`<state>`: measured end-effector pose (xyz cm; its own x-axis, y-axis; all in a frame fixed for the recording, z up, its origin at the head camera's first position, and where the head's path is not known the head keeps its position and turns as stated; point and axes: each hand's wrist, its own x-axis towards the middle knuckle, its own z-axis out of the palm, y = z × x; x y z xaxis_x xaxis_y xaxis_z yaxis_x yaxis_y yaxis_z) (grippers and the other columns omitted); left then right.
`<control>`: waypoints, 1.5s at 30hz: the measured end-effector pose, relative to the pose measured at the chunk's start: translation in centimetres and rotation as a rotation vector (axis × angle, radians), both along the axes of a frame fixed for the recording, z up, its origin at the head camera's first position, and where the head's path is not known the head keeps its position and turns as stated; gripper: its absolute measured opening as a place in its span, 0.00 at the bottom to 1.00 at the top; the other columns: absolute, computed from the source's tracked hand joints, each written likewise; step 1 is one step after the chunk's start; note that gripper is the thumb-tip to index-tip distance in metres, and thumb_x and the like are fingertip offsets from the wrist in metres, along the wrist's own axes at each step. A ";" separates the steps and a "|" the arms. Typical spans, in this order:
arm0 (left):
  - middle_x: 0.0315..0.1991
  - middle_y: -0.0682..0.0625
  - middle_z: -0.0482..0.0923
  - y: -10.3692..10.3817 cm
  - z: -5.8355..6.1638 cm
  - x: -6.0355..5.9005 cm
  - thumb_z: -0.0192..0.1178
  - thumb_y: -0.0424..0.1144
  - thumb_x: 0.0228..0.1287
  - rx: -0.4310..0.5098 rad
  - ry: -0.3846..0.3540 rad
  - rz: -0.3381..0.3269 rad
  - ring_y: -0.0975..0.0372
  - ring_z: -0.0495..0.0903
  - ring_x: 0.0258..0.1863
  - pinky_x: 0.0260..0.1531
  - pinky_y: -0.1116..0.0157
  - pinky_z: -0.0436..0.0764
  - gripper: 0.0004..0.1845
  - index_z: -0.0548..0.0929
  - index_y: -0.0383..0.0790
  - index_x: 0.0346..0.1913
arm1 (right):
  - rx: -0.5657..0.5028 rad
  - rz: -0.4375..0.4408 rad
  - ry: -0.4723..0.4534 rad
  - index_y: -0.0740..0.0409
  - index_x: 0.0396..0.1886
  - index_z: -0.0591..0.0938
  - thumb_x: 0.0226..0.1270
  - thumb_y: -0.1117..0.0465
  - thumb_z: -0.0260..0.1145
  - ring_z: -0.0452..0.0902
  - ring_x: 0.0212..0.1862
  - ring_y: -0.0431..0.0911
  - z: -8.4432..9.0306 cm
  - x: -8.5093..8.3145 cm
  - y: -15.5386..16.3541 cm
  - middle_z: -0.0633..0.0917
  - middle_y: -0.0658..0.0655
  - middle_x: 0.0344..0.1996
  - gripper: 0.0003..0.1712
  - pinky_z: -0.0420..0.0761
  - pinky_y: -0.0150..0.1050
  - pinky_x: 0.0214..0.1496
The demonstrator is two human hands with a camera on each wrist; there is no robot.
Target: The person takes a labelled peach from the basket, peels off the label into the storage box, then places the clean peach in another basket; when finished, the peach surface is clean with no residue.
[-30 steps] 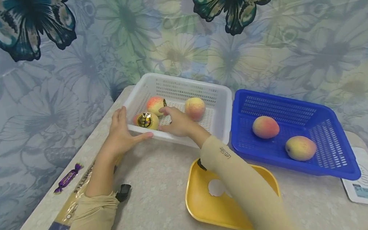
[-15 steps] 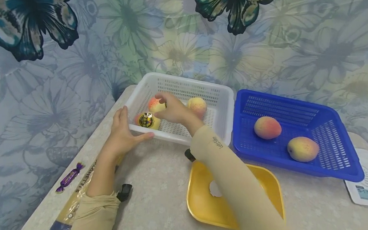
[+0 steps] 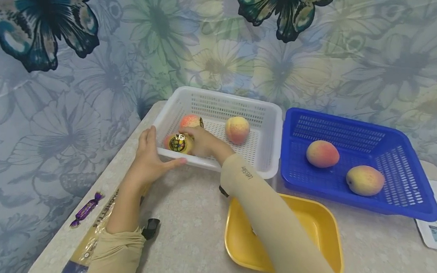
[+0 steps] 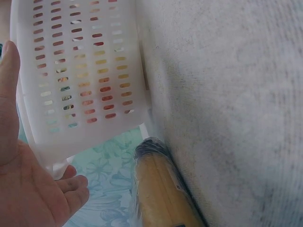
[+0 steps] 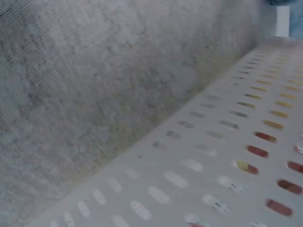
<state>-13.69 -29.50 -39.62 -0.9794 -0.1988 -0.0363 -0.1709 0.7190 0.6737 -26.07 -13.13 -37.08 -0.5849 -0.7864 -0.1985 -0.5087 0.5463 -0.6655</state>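
- Flowered backdrop [image 3: 211,45] rises directly behind the pale table [image 3: 188,238], so room toward the back is tight.
- Judged by the layout, the work looks partway along: two peaches [image 3: 322,154] lie in the blue basket [image 3: 353,202], three fruits in the white basket [image 3: 230,95].
- Of those three, the front labelled peach [image 3: 179,143] is by the near-left corner, the rear labelled peach [image 3: 191,120] just behind, and the third peach [image 3: 237,130] apart to their right, with no label showing.
- Sorting or arranging the white basket's fruit appears unfinished, since a hand is in among it.
- Right hand [image 3: 201,142]: against the front labelled peach's right side; its fingertips are partly hidden, so I cannot tell whether it grips.
- Left hand [image 3: 148,161]: unclenched, braced at the basket's near-left corner, thumb along the front rim.
- Edges: the baskets sit close side by side; the white one nears the table's left edge.
- Room: bare mesh floor remains inside at right, and bare table between left forearm [image 3: 126,208] and yellow tray [image 3: 324,221], which the right sleeve [image 3: 270,210] crosses.
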 end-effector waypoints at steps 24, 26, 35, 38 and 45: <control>0.79 0.36 0.31 0.2 0.1 0.0 0.70 0.68 0.49 -0.007 0.026 0.002 0.37 0.43 0.77 0.71 0.36 0.56 0.73 0.30 0.38 0.79 | -0.059 -0.065 0.023 0.60 0.70 0.65 0.64 0.53 0.71 0.72 0.65 0.48 -2.2 -0.6 0.3 0.76 0.57 0.62 0.39 0.70 0.43 0.71; 0.79 0.36 0.32 0.2 0.0 -0.1 0.70 0.68 0.49 -0.009 0.027 0.002 0.37 0.43 0.77 0.71 0.36 0.56 0.72 0.30 0.38 0.79 | -0.056 -0.076 0.011 0.62 0.68 0.64 0.64 0.53 0.71 0.72 0.66 0.50 -2.1 -0.6 0.5 0.76 0.59 0.61 0.39 0.70 0.43 0.72; 0.79 0.37 0.31 0.4 0.1 -0.1 0.70 0.69 0.48 -0.011 0.023 0.003 0.37 0.44 0.77 0.71 0.36 0.57 0.73 0.29 0.38 0.79 | 0.001 -0.045 0.105 0.51 0.79 0.54 0.64 0.49 0.71 0.68 0.67 0.52 0.3 -0.4 2.0 0.69 0.63 0.66 0.51 0.69 0.50 0.72; 0.79 0.37 0.32 0.4 0.0 -0.1 0.70 0.69 0.47 -0.005 0.024 0.008 0.37 0.44 0.77 0.71 0.36 0.56 0.74 0.29 0.39 0.79 | -0.011 -0.036 0.106 0.47 0.80 0.53 0.64 0.48 0.71 0.68 0.63 0.51 1.7 -0.1 2.9 0.68 0.63 0.66 0.52 0.73 0.49 0.68; 0.79 0.36 0.31 0.4 0.0 -0.1 0.71 0.68 0.47 0.000 0.020 0.011 0.36 0.43 0.77 0.70 0.34 0.56 0.74 0.28 0.39 0.79 | -0.111 -0.100 0.104 0.39 0.78 0.58 0.59 0.42 0.73 0.70 0.60 0.48 4.2 0.7 6.0 0.69 0.58 0.67 0.51 0.75 0.48 0.62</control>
<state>-13.77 -29.10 -39.62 -0.9777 -0.2093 -0.0168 -0.1651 0.7170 0.6772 -25.34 -7.11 -32.91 -0.6739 -0.7373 -0.0482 -0.5248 0.5235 -0.6712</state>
